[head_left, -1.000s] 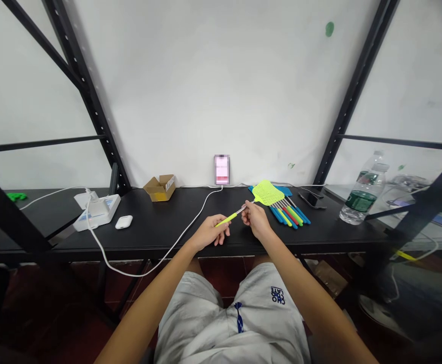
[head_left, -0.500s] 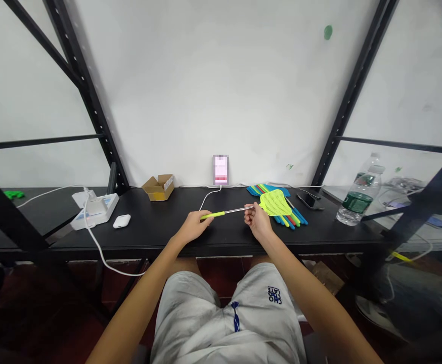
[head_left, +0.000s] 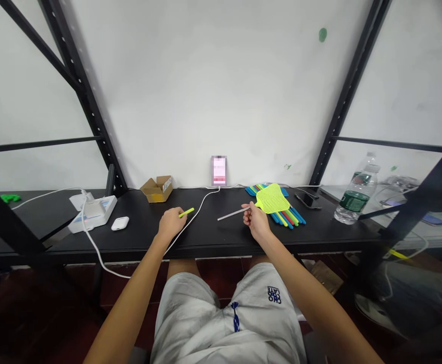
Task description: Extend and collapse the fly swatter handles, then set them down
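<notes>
My right hand (head_left: 257, 221) is closed around a yellow-green fly swatter (head_left: 272, 198) near its mesh head, and the bare metal rod (head_left: 233, 214) points left over the table. Apart from that rod, my left hand (head_left: 170, 222) grips a yellow-green handle (head_left: 186, 212) whose free end sticks out to the right. Behind and below the mesh head lies a fan of more fly swatters (head_left: 291, 218) with blue, green, yellow and red handles, partly covered by the held one.
On the black table (head_left: 206, 237) are an open cardboard box (head_left: 158, 192), a white earbud case (head_left: 120, 223), a power strip (head_left: 98, 215), a dark phone (head_left: 307, 200) and water bottles (head_left: 353, 205). A lit phone (head_left: 219, 171) leans on the wall, its white cable (head_left: 195, 216) crossing the tabletop.
The handle has come off the metal rod. My left hand has moved left with the handle, while my right hand keeps the swatter head and rod in nearly the same place.
</notes>
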`<state>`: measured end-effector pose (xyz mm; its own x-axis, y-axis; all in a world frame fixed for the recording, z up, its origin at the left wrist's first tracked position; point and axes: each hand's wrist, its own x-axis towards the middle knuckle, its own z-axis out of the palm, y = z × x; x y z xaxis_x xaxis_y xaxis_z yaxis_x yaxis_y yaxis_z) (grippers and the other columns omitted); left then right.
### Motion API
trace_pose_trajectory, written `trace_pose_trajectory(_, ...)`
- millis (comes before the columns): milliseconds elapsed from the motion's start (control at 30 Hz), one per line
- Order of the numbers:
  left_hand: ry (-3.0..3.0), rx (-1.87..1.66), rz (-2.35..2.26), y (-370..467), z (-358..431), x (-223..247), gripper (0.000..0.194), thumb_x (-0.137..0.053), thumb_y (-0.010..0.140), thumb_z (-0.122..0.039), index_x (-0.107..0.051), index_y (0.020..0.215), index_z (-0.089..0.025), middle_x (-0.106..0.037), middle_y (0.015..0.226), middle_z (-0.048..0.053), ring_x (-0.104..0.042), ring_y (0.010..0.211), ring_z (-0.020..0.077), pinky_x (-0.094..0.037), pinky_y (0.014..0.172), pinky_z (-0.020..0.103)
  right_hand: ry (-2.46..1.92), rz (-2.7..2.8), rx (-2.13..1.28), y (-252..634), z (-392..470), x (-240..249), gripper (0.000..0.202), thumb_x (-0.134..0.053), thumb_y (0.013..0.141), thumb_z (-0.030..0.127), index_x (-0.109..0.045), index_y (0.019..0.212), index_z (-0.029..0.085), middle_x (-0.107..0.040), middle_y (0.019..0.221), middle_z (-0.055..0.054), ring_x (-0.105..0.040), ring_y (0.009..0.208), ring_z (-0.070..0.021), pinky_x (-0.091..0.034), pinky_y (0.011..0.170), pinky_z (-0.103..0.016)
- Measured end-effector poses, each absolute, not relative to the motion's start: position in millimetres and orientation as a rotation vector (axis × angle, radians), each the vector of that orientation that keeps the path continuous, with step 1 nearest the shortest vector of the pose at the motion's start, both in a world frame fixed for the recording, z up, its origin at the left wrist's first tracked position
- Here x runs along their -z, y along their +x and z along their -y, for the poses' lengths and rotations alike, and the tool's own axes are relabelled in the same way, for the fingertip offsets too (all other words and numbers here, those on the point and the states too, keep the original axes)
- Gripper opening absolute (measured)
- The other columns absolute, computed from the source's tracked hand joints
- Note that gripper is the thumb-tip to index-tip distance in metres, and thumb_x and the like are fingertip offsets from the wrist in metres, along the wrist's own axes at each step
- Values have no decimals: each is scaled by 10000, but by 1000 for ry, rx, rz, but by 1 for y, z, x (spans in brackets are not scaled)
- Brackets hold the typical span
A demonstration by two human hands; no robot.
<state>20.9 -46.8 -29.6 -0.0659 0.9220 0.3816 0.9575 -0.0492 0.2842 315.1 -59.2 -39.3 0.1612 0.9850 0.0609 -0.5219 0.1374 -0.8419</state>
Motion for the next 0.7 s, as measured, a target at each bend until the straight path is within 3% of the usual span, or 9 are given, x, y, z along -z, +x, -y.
trace_pose_trajectory(367,-2182,715,2129,26,50,28,266,-557,812,-429,-645,749,-186,-685,836,83,-613,783,216,-386,640,272,-773,800,-1222,317,58,42,366,-744,700,505,-661,792,160,-493,552,33,-413,428,-64,-268,369,-214)
trace_pose_trajectory(567,-2138,812,2069,34,60,17,282,-552,829,-436,-632,827,-166,-657,874,101,-604,856,236,-424,747,306,-769,776,-1269,318,62,35,358,-764,679,487,-662,771,156,-497,547,32,-399,426,-61,-252,366,-213)
trace_pose_trajectory(700,-2340,1076,1894,61,81,2,325,-548,845,-477,-633,895,-168,-664,884,82,-614,843,212,-451,774,304,-776,807,-1308,311,69,31,362,-764,679,494,-666,769,157,-506,548,28,-396,423,-62,-230,359,-212)
